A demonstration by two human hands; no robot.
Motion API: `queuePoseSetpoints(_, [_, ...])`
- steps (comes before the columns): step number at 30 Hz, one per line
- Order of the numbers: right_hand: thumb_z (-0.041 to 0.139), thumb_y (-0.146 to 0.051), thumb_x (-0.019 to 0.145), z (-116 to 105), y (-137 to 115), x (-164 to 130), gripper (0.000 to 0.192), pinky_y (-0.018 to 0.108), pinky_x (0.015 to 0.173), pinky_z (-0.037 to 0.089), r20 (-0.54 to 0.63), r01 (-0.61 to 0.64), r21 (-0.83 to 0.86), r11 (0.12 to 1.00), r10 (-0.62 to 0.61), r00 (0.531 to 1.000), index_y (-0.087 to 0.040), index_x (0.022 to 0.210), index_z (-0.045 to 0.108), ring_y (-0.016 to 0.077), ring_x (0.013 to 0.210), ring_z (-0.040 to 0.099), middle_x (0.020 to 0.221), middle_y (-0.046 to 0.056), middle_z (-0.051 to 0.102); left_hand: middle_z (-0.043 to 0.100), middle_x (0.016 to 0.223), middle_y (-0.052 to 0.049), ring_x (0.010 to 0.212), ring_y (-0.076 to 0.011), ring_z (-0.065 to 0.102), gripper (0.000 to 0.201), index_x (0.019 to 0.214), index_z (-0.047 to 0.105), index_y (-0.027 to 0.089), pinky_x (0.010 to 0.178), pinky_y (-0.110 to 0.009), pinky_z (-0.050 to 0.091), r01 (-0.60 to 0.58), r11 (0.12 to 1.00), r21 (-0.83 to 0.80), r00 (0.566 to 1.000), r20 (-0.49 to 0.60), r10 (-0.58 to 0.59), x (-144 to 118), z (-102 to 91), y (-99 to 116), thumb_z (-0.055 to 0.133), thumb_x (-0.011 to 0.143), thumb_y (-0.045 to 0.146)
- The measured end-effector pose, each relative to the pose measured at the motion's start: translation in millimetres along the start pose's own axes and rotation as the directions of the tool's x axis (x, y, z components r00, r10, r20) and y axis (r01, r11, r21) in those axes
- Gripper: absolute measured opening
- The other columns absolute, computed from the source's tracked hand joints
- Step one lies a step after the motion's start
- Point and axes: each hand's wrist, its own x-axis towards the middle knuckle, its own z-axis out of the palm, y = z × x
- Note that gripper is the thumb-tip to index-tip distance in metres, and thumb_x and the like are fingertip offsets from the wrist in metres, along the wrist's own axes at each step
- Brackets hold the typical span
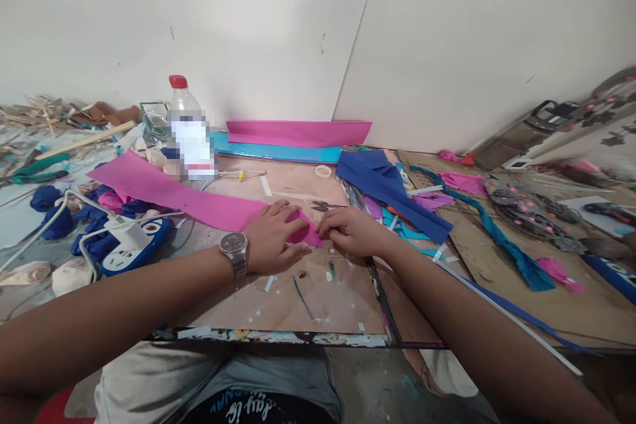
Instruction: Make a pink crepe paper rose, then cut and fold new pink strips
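A long pink strip [199, 202] of thin paper or cloth runs from the left over the table, its right end under my hands. My left hand [272, 238], a watch on its wrist, lies flat across the strip with fingers spread. At the strip's right tip, my right hand [350, 230] is closed, thumb and fingers pinching the edge. Just beyond those fingers lies a small dark pointed tool [322, 205], partly hidden. A roll of tape [323, 172] rests farther back.
A red-capped bottle [185, 103] stands at the back left. Nearer are a power strip [136, 248] with cables and several dark blue cloth-like bundles [50, 212]. To the right lie blue strips [392, 189] and a teal twisted strip [497, 245]. More pink material [298, 134] leans against the wall.
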Motion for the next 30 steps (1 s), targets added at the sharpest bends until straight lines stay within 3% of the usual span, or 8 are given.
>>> queuePoseSetpoints(5, [0.051, -0.001, 0.073, 1, 1, -1, 0.035, 0.028, 0.084, 0.053, -0.004, -0.002, 0.019, 1.000, 0.003, 1.000, -0.021, 0.084, 0.077, 0.0171, 0.086, 0.069, 0.089, 0.001, 0.076, 0.047, 0.146, -0.014, 0.134, -0.0384, 0.038, 0.053, 0.127, 0.064, 0.024, 0.108, -0.058, 0.038, 0.006, 1.000, 0.022, 1.000, -0.016, -0.006, 0, -2.0, 1, 0.045, 0.095, 0.062])
queuePoseSetpoints(9, [0.052, -0.001, 0.075, 1, 2, -1, 0.034, 0.028, 0.083, 0.053, -0.026, 0.020, 0.012, 1.000, -0.020, 0.999, -0.022, 0.086, 0.077, 0.0167, 0.084, 0.069, 0.088, 0.001, 0.076, 0.053, 0.137, -0.014, 0.125, -0.0351, 0.044, 0.053, 0.123, 0.066, 0.023, 0.104, -0.053, 0.040, -0.009, 1.000, 0.012, 1.000, -0.024, 0.009, 0, -5.6, 5, 0.046, 0.094, 0.063])
queuePoseSetpoints(13, [0.057, -0.008, 0.085, -3, 12, 0, 0.027, 0.031, 0.085, 0.054, -0.190, -0.029, -0.038, 0.999, 0.021, 0.982, -0.021, 0.098, 0.076, 0.0195, 0.091, 0.069, 0.098, 0.006, 0.075, 0.058, 0.125, -0.014, 0.114, -0.0324, 0.050, 0.053, 0.124, 0.065, 0.022, 0.096, -0.050, 0.044, 0.005, 1.000, 0.025, 1.000, 0.001, -0.005, -1, -7.0, 7, 0.044, 0.095, 0.062])
queuePoseSetpoints(16, [0.068, -0.018, 0.084, -9, 26, -1, 0.029, 0.044, 0.099, 0.049, -0.280, -0.134, -0.197, 0.971, 0.075, 0.957, -0.017, 0.113, 0.074, 0.0291, 0.109, 0.064, 0.113, 0.013, 0.071, 0.058, 0.126, -0.014, 0.115, -0.0321, 0.051, 0.053, 0.129, 0.062, 0.023, 0.097, -0.050, 0.043, 0.001, 0.999, 0.039, 1.000, 0.026, -0.002, -3, -6.9, 9, 0.045, 0.095, 0.059])
queuePoseSetpoints(18, [0.072, -0.024, 0.084, -12, 35, -3, 0.035, 0.048, 0.100, 0.047, -0.218, -0.186, -0.255, 0.949, 0.131, 0.967, -0.015, 0.118, 0.072, 0.0316, 0.109, 0.063, 0.117, 0.016, 0.070, 0.057, 0.129, -0.014, 0.116, -0.0325, 0.051, 0.053, 0.129, 0.062, 0.023, 0.098, -0.050, 0.043, -0.001, 0.999, 0.046, 0.999, 0.034, 0.000, -4, -7.1, 9, 0.045, 0.095, 0.060])
queuePoseSetpoints(22, [0.063, -0.024, 0.093, -14, 42, -4, 0.027, 0.042, 0.094, 0.048, -0.157, -0.228, -0.241, 0.943, 0.194, 0.968, -0.015, 0.116, 0.074, 0.0285, 0.102, 0.064, 0.108, 0.016, 0.071, 0.057, 0.130, -0.014, 0.118, -0.0333, 0.051, 0.055, 0.133, 0.060, 0.023, 0.099, -0.050, 0.042, -0.011, 0.999, 0.046, 0.999, 0.042, 0.009, -7, -7.9, 13, 0.046, 0.095, 0.060])
queuePoseSetpoints(30, [0.066, -0.026, 0.092, -13, 25, -2, 0.027, 0.033, 0.088, 0.051, -0.042, -0.197, -0.098, 0.975, 0.194, 0.980, -0.019, 0.117, 0.074, 0.0226, 0.098, 0.067, 0.107, 0.010, 0.072, 0.057, 0.128, -0.015, 0.116, -0.0332, 0.052, 0.058, 0.137, 0.058, 0.023, 0.098, -0.051, 0.043, -0.007, 1.000, 0.006, 0.999, 0.053, 0.007, -12, -7.7, 20, 0.043, 0.095, 0.061])
